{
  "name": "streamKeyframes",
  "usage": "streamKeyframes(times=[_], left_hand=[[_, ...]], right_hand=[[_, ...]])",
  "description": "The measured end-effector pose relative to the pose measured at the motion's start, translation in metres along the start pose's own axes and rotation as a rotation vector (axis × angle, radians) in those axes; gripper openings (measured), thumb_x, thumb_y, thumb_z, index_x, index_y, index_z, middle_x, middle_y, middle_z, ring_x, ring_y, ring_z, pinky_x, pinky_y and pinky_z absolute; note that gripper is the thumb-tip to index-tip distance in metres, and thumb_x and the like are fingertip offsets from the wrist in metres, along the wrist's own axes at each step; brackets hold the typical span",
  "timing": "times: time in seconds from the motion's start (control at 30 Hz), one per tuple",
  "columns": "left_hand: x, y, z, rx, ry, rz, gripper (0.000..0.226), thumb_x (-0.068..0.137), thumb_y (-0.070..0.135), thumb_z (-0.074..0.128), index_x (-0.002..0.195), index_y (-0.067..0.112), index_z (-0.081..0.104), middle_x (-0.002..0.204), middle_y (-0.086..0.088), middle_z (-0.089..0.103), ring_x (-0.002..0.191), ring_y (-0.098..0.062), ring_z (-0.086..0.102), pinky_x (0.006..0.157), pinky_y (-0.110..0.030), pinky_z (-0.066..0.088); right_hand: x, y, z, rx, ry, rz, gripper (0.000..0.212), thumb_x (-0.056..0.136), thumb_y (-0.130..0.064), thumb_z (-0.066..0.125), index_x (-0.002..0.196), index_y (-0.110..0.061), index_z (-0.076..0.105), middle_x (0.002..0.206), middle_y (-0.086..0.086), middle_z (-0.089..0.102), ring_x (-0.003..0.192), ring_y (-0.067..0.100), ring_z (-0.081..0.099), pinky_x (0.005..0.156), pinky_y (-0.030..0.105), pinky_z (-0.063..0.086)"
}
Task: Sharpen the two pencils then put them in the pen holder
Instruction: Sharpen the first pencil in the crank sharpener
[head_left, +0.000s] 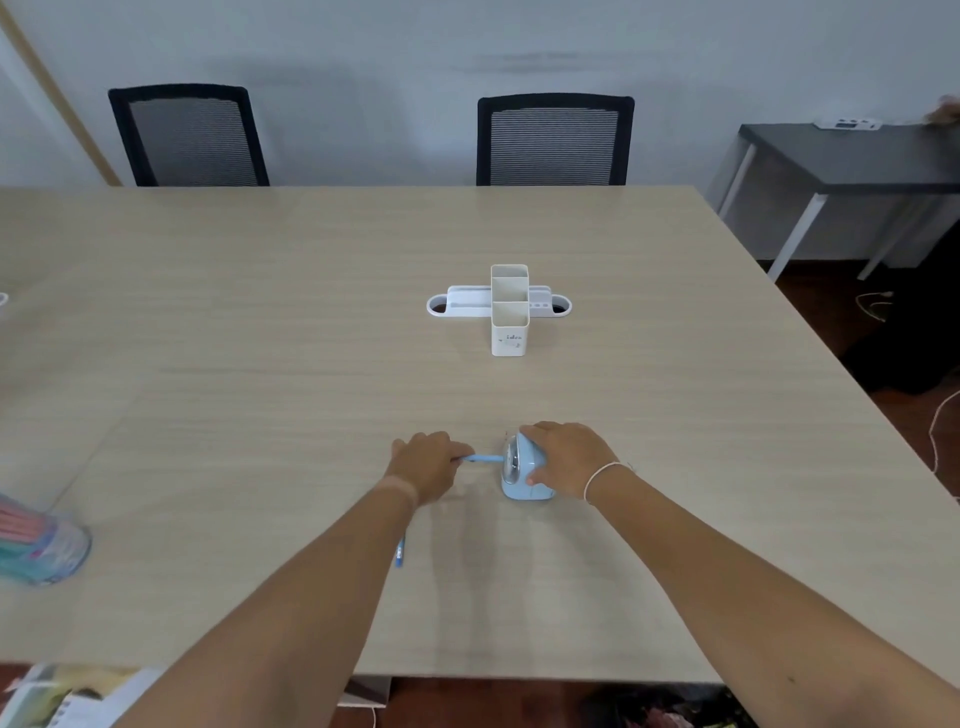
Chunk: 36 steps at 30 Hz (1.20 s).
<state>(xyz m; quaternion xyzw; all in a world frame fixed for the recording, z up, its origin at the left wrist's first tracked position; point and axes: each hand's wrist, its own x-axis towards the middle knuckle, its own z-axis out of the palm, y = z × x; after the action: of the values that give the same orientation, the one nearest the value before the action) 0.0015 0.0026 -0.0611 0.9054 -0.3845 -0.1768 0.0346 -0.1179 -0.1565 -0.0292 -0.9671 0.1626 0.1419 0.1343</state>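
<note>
My left hand (426, 462) pinched the blue pencil (483, 459), its tip inside the sharpener (522, 475); my right hand (563, 457) gripped the sharpener.

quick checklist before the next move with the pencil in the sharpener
1. Left hand grips the blue pencil: ok.
2. Pencil lined up with the front of the blue sharpener: ok.
3. Right hand steadies the sharpener on the table: ok.
4. Pencil tip sharp: cannot tell, tip hidden inside.
5. Second pencil within sight, lying under the left forearm: ok.
6. Pen holder upright with open compartments: ok.
</note>
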Motion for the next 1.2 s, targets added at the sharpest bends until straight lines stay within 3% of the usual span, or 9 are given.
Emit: streamKeyframes(times=[0.4,0.6,1.0,1.1,1.2], left_hand=[[0.008,0.002,0.008,-0.105,-0.013,0.003,0.032,0.101,0.022,0.032,0.114,0.026,0.061,0.12,0.001,0.059,0.116,-0.025,0.049,0.097,-0.038,0.03],[0.016,0.024,0.011,-0.146,-0.026,0.061,0.03,0.1,0.017,0.035,0.111,0.016,0.063,0.119,-0.005,0.061,0.114,-0.029,0.051,0.097,-0.039,0.033],[0.016,0.021,0.006,-0.064,-0.047,0.085,0.032,0.1,0.017,0.032,0.115,0.019,0.06,0.122,-0.003,0.059,0.116,-0.027,0.05,0.097,-0.04,0.034],[0.014,0.024,0.002,-0.012,-0.05,0.081,0.033,0.101,0.02,0.03,0.117,0.02,0.059,0.121,-0.004,0.058,0.116,-0.027,0.049,0.095,-0.04,0.034],[0.012,0.025,-0.004,-0.002,-0.03,0.074,0.034,0.098,0.023,0.036,0.128,0.026,0.052,0.128,-0.001,0.055,0.123,-0.025,0.045,0.104,-0.04,0.032]], right_hand=[[0.006,0.002,0.006,-0.01,0.038,0.006,0.062,0.081,-0.037,0.062,0.135,-0.021,0.035,0.135,-0.001,0.05,0.114,0.03,0.049,0.097,0.036,0.041],[0.007,0.004,0.007,-0.046,0.03,-0.013,0.062,0.081,-0.038,0.062,0.134,-0.019,0.036,0.134,0.001,0.051,0.113,0.031,0.05,0.096,0.037,0.04],[0.006,0.003,0.002,-0.019,0.004,-0.021,0.065,0.081,-0.038,0.062,0.136,-0.018,0.034,0.135,0.002,0.05,0.116,0.03,0.049,0.097,0.037,0.04],[0.006,0.003,0.001,-0.034,-0.019,-0.03,0.07,0.08,-0.04,0.062,0.138,-0.018,0.03,0.141,0.003,0.045,0.122,0.029,0.043,0.104,0.035,0.032],[0.002,0.004,-0.003,-0.004,-0.019,-0.059,0.08,0.079,-0.043,0.063,0.142,-0.018,0.021,0.147,0.004,0.036,0.133,0.024,0.034,0.117,0.035,0.015]])
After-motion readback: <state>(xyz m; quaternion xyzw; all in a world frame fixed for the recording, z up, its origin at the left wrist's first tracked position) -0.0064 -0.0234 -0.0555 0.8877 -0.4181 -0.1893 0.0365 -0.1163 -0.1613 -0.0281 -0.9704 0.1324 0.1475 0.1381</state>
